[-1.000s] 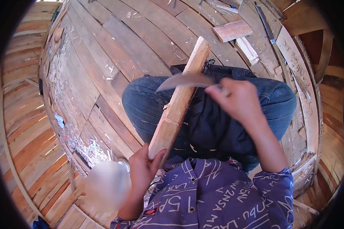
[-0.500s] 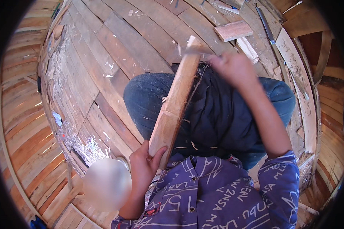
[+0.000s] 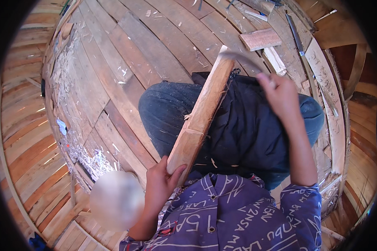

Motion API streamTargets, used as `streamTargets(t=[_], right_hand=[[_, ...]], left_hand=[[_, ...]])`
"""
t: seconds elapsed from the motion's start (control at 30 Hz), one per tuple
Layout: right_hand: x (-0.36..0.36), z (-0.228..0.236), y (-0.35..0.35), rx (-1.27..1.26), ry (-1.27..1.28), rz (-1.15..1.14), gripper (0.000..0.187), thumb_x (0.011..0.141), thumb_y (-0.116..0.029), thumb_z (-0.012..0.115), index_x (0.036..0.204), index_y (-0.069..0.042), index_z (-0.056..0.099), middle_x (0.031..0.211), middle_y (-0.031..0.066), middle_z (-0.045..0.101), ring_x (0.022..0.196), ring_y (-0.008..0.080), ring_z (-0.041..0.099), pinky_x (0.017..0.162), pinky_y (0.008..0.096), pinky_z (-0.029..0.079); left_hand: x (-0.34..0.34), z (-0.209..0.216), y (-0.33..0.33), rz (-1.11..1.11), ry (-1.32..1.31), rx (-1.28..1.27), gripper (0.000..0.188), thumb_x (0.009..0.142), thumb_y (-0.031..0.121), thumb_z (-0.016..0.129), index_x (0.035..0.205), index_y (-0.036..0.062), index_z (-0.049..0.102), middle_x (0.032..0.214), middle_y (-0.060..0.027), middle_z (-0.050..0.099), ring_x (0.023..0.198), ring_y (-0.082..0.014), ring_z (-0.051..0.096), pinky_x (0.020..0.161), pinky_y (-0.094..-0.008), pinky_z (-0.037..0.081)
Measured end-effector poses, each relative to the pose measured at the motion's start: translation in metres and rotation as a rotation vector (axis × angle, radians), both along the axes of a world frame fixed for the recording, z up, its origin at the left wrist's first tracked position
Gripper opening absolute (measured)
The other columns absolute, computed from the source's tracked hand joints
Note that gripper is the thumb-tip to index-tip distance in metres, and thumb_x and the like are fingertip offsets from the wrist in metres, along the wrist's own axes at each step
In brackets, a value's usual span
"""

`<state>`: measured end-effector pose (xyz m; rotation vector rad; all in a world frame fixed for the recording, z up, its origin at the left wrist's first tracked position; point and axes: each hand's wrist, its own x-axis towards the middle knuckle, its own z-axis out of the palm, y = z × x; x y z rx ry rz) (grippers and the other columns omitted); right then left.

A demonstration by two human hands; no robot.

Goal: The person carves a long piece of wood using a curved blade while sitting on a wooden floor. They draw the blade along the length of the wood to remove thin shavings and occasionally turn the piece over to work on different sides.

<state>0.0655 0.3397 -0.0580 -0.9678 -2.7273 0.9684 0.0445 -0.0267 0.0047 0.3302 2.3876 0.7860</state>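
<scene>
A long squared piece of wood (image 3: 201, 117) slants across my lap, its far end pointing up and slightly right. Its near end is gripped by my left hand (image 3: 161, 180), the thumb on top and the fingers round the side. My right hand (image 3: 282, 92) is closed round the handle of a knife with a curved blade (image 3: 247, 62). The blade, a little blurred, reaches left to the wood's far end; whether it touches cannot be told. A notch line crosses the wood, and a small curl of shaving clings to its left edge.
Planks (image 3: 126, 46) form the floor, with a pile of shavings (image 3: 98, 163) at left. At far right lie a reddish board (image 3: 261, 39), a pale offcut (image 3: 275, 60) and a long dark narrow tool (image 3: 295, 33). A blurred pale round shape (image 3: 117, 201) stands beside my left forearm.
My right hand has moved right and nearer to me with the knife. The wood's far end has shifted slightly right in view; my left hand keeps its hold.
</scene>
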Motion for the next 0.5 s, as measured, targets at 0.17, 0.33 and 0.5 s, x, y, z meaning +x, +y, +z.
streamTargets(t=[0.17, 0.33, 0.5], right_hand=[[-0.002, 0.018, -0.053, -0.124, 0.043, 0.123, 0.052, 0.087, -0.047, 0.069, 0.067, -0.001, 0.057, 0.059, 0.0218, 0.055, 0.060, 0.0434, 0.056, 0.055, 0.0451, 0.045], [0.014, 0.021, -0.060, -0.422, 0.182, 0.065, 0.035, 0.091, -0.032, 0.070, 0.084, 0.000, 0.058, 0.059, 0.0128, 0.051, 0.052, 0.0212, 0.050, 0.053, 0.0353, 0.041], [0.041, 0.013, -0.064, -0.606, 0.249, -0.039, 0.021, 0.097, -0.022, 0.062, 0.096, -0.001, 0.059, 0.066, 0.0022, 0.050, 0.060, 0.0086, 0.043, 0.056, 0.0281, 0.039]], left_hand=[[-0.004, 0.000, -0.001, 0.067, -0.073, 0.037, 0.036, 0.085, 0.022, 0.079, 0.080, -0.0029, 0.053, 0.061, -0.0219, 0.060, 0.055, -0.0320, 0.068, 0.044, -0.0316, 0.047], [-0.022, 0.028, 0.010, 0.005, 0.110, 0.010, 0.033, 0.083, 0.023, 0.078, 0.078, -0.0013, 0.056, 0.062, -0.0185, 0.058, 0.053, -0.0318, 0.062, 0.048, -0.0371, 0.047], [-0.043, 0.067, 0.032, -0.196, 0.425, -0.256, 0.021, 0.080, 0.017, 0.076, 0.080, 0.0019, 0.061, 0.067, -0.0155, 0.056, 0.066, -0.0366, 0.058, 0.058, -0.0450, 0.045]])
